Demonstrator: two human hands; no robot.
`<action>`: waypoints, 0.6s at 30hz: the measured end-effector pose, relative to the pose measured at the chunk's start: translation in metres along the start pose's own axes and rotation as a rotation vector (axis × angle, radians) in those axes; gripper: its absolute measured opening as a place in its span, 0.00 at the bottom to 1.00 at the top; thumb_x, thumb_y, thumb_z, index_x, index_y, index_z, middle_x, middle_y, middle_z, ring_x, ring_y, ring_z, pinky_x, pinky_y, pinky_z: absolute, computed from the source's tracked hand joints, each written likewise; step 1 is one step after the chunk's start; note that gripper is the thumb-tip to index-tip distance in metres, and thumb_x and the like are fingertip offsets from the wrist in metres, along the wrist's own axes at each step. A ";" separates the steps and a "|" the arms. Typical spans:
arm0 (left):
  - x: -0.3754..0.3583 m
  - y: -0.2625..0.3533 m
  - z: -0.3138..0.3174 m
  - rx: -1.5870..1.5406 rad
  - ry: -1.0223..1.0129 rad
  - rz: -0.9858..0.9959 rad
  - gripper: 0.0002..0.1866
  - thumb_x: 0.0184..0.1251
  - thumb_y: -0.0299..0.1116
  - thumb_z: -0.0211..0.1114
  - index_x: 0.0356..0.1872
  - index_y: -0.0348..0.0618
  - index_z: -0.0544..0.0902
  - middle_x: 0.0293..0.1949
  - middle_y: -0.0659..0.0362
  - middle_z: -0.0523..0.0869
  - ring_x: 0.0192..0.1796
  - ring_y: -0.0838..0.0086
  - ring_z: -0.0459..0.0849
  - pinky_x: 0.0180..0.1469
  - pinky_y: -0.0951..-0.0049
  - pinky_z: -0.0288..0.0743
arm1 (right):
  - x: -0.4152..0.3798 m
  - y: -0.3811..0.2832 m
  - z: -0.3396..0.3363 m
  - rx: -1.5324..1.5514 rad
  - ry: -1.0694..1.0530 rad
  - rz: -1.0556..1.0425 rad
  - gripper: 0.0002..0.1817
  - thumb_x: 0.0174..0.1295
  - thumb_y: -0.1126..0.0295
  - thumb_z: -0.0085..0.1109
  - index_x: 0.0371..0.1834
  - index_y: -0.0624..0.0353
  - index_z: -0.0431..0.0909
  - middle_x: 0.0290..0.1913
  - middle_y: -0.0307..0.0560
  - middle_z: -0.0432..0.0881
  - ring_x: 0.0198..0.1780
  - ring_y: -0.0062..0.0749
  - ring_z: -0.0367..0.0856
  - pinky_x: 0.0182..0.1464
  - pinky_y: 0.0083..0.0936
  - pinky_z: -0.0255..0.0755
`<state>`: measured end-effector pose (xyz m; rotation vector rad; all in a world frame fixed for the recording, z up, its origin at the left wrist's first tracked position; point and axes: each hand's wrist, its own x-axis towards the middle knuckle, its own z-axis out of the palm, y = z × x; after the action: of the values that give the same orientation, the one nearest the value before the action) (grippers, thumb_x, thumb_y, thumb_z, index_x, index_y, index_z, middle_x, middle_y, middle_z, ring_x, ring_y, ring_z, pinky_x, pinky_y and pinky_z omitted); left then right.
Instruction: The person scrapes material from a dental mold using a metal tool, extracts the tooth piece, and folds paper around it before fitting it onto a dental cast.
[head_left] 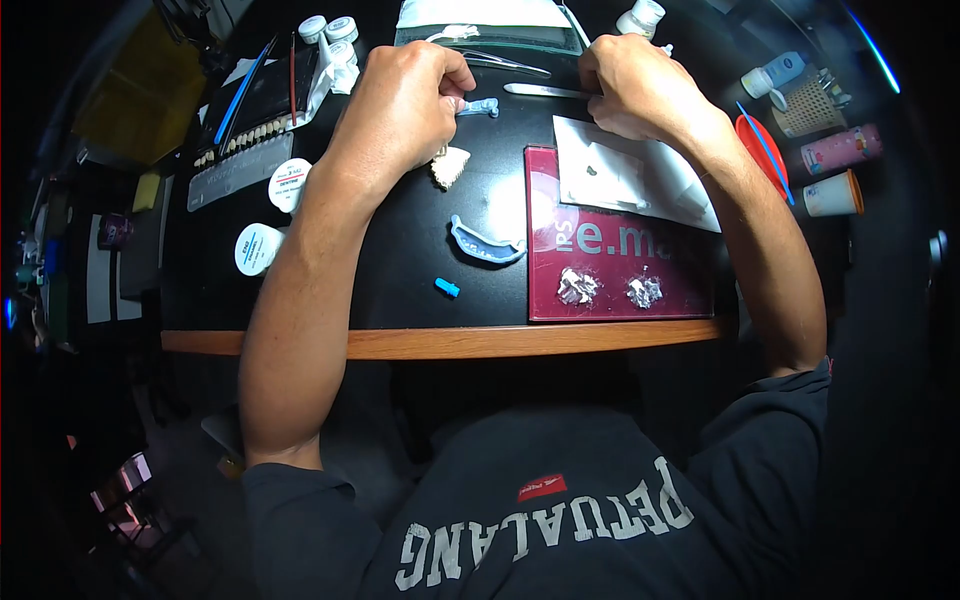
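Observation:
My left hand point(405, 110) is closed, its fingertips pinching a small blue silicone-like piece point(480, 107). Just below that hand lies a cream dental model point(451, 168), partly covered by the wrist side of the hand. My right hand point(645, 85) is closed around a metal spatula point(540, 91), whose rounded blade points left towards the blue piece without touching it. Metal tweezers point(508, 65) lie beyond the blade. Nearer the table edge sit a curved blue silicone mould point(486, 241) and a small bright blue plug-like piece point(447, 288).
A maroon board point(620, 270) carries white paper point(690, 185) and crumpled foil bits point(578, 287). Labelled jars point(258, 249), a tooth shade guide point(240, 175) and brushes point(245, 90) stand left. A glass slab point(490, 38) lies behind; a red dish point(762, 155) and cup point(833, 194) are right.

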<state>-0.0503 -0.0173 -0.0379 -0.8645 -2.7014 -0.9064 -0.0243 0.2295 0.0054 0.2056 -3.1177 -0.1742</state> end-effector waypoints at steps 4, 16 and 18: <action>0.000 0.002 -0.003 -0.050 -0.006 -0.030 0.12 0.69 0.24 0.74 0.52 0.40 0.93 0.41 0.47 0.95 0.45 0.62 0.96 0.56 0.60 0.90 | -0.010 -0.001 -0.002 0.048 0.072 -0.065 0.20 0.51 0.79 0.66 0.50 0.65 0.89 0.36 0.66 0.90 0.44 0.57 0.93 0.51 0.46 0.88; -0.005 -0.015 0.009 0.241 -0.080 -0.083 0.39 0.74 0.58 0.72 0.77 0.45 0.74 0.59 0.34 0.81 0.64 0.44 0.81 0.66 0.45 0.78 | -0.040 -0.023 -0.018 0.074 0.201 -0.204 0.17 0.55 0.78 0.65 0.49 0.65 0.89 0.32 0.60 0.90 0.37 0.51 0.94 0.48 0.41 0.89; -0.005 -0.018 0.010 0.262 -0.069 -0.073 0.42 0.74 0.62 0.69 0.79 0.44 0.73 0.60 0.31 0.80 0.66 0.40 0.78 0.69 0.41 0.74 | -0.043 -0.023 -0.020 0.090 0.197 -0.195 0.17 0.56 0.78 0.65 0.49 0.65 0.89 0.31 0.59 0.90 0.36 0.50 0.94 0.48 0.39 0.88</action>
<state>-0.0564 -0.0252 -0.0568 -0.7596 -2.8417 -0.5260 0.0218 0.2099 0.0222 0.4959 -2.9084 -0.0135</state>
